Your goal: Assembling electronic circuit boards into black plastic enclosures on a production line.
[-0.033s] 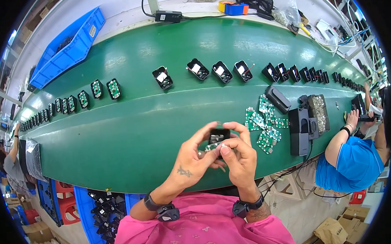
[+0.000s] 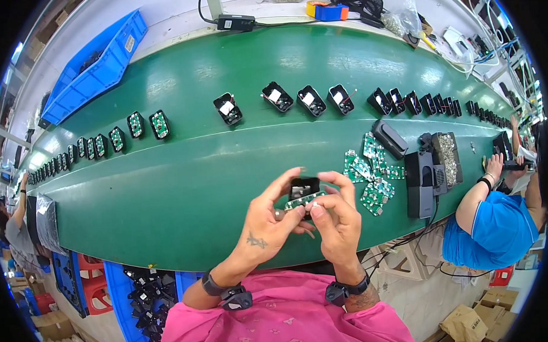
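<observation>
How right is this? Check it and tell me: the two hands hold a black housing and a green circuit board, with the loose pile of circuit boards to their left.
One thing is wrong: the head view shows the loose pile of circuit boards to the right, not the left. Between them, the left hand and right hand do hold a black housing and a green circuit board.
</observation>
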`<state>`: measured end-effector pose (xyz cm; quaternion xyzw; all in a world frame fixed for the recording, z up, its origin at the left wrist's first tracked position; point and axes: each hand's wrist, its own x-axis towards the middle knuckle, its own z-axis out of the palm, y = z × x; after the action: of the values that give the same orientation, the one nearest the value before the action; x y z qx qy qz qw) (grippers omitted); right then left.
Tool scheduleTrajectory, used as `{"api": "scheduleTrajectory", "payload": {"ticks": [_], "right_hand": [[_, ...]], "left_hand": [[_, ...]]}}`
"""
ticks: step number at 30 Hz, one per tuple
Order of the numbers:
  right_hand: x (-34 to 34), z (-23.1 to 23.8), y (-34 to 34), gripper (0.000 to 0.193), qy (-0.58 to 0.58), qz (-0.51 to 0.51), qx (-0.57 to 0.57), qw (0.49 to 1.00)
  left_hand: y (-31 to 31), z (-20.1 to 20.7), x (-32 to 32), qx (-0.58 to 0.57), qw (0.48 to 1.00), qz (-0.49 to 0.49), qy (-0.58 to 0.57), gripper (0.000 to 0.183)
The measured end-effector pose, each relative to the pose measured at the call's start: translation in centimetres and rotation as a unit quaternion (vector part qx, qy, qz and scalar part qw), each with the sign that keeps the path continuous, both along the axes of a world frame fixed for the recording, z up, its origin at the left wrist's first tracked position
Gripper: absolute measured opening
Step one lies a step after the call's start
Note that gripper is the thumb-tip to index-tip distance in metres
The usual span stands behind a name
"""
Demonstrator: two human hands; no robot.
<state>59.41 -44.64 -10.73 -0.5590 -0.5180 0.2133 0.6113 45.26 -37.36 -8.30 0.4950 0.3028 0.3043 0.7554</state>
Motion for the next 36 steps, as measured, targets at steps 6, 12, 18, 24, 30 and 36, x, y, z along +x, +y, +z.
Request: {"api": "scheduleTrajectory", "payload": {"ticks": [6, 12, 18, 24, 30, 36], "right_hand": [[-0.7, 1.6, -1.0, 0.004, -0.076, -0.049, 0.017, 0.996], [0.4, 4.6, -0.3, 0.004, -0.209, -0.048, 0.029, 0.976], [1.7, 6.1, 0.2, 0.009, -0.239, 0.057, -0.008, 0.969], [2.4, 6.2, 0.5, 0.008, -0.256, 0.120, -0.026, 0.959], [2.8, 6.4, 0.5, 0.006, -0.201, 0.134, -0.092, 0.966], [2.6, 6.1, 1.0, 0.005, -0.244, 0.120, -0.091, 0.958]], "left_hand": [[-0.9, 1.1, 0.1, 0.128, 0.989, 0.069, 0.017, 0.063], [-0.5, 1.8, -0.3, 0.277, 0.957, 0.067, 0.051, 0.063], [-0.1, 2.8, -1.0, 0.321, 0.942, 0.040, 0.087, 0.066], [0.4, 2.2, -1.1, 0.397, 0.909, 0.033, 0.120, 0.069], [0.2, 2.2, -0.6, 0.512, 0.842, 0.050, 0.161, 0.067], [0.3, 1.7, -0.2, 0.506, 0.838, 0.060, 0.196, 0.066]]}}
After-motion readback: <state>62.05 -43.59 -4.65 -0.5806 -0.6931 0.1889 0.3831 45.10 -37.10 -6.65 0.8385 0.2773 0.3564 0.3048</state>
